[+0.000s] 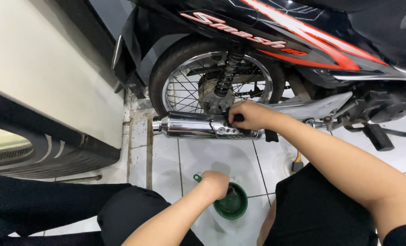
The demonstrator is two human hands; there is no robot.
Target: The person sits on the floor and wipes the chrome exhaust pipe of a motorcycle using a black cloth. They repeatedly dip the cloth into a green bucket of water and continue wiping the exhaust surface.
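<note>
Bright even indoor light, chrome glare, soft shadows, sharp focus.

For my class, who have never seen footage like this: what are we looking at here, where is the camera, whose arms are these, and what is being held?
The one picture comes from a camera worn on a person's head, looking down at their own bare arms. They crouch on a white tiled floor beside the rear wheel of a black and red motorbike. The right hand presses a dark thing, perhaps a cloth or sponge, against the shiny chrome exhaust pipe. The left hand rests on the rim of a small green bowl standing on the floor. A pale vehicle body fills the left side.
</note>
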